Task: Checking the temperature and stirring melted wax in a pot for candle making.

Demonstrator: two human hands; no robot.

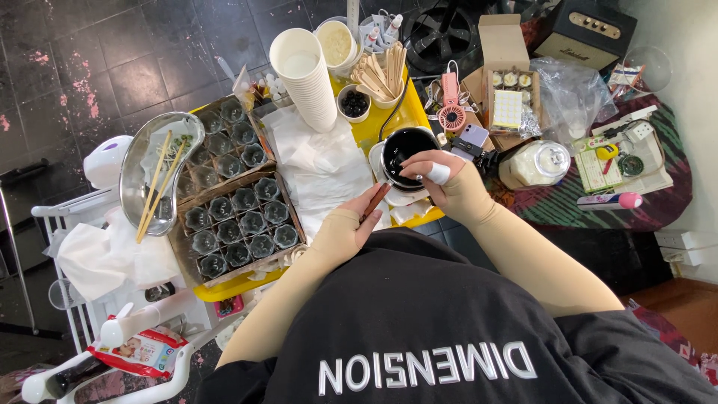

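Glossy black pot (407,150), shiny metal rim. Stick (376,200): smooth brown wood. Bowl (134,168): polished metal. Matt paper cups (303,78), crumpled white tissue (321,168), small glass jars (239,224) in rough cardboard trays (288,200), glossy yellow plastic tray (415,112).

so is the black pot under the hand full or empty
Holding dark liquid: the black pot stands upright, glossy inside, right hand resting on its rim.

It looked like a small home craft corner: a crowded yellow worktop (419,112) carried cardboard trays of small glass jars (238,221), stacked paper cups (307,75), wooden sticks (381,71), above dark floor tiles (112,67).
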